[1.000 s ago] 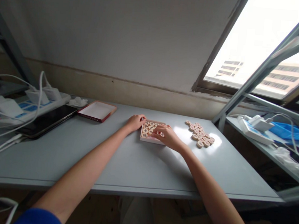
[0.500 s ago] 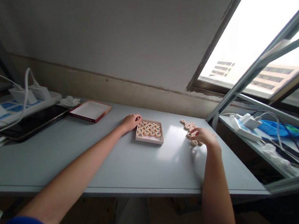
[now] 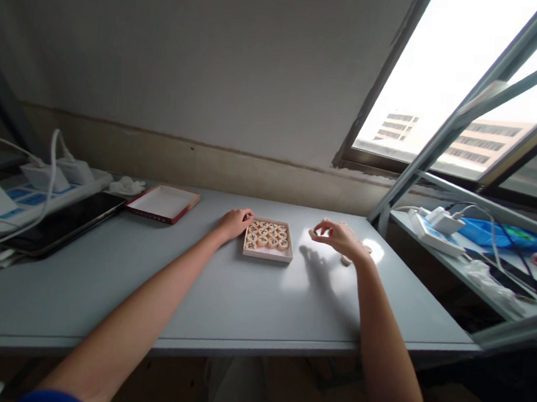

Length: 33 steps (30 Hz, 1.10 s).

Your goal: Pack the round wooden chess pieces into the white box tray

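A shallow box point(image 3: 268, 257) stands on the table, and several round xiangqi pieces point(image 3: 262, 241) with dark characters lie in rows inside it. At the box's upper left corner, my left hand point(image 3: 235, 223) is closed, its fingers gripping the rim. My right hand point(image 3: 338, 234) is raised above the table to the right of the box, pinching one xiangqi piece point(image 3: 313, 234) between thumb and fingers. Loose pieces point(image 3: 346, 260) lie on the table behind and beneath that hand, which partly hides them.
The red-edged box lid point(image 3: 163, 203) lies upturned at the left. Beside it are a dark tablet point(image 3: 66, 222) and a power strip point(image 3: 27, 197) with white chargers and cables. A metal post point(image 3: 388, 213) rises at the right, before a shelf with another power strip point(image 3: 436, 234).
My right hand has lifted a piece from the loose group and moved left with it toward the box. My left hand has stayed at the box's corner.
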Available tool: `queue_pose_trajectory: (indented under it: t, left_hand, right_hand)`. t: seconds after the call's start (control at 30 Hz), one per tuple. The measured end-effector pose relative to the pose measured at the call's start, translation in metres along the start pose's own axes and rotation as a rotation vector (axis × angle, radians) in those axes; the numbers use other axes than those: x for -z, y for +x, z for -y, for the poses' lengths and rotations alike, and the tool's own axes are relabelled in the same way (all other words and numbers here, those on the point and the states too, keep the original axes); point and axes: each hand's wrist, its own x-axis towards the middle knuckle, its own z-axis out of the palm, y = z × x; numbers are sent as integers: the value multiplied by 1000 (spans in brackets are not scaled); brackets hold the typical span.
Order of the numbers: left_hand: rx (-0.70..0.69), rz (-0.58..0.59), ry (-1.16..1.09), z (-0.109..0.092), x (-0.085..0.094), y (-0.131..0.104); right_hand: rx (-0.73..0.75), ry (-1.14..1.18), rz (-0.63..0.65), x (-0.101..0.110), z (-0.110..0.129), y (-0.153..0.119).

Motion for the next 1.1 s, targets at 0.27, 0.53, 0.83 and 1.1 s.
queue_pose_trajectory:
  t: [0.27, 0.53, 0.83, 1.1]
  left_hand:
    - [-1, -5, 19, -1, 1, -1]
    - [3, -6, 9, -2, 2, -2]
    - [11, 5, 5, -3, 2, -2]
    - [18, 2, 9, -4, 3, -3]
  right_hand:
    - [294, 254, 116, -33, 60, 8]
    - [374, 393, 216, -34, 75, -1]
    - [431, 191, 125, -36, 76, -1]
    - [503, 117, 90, -48, 71, 2]
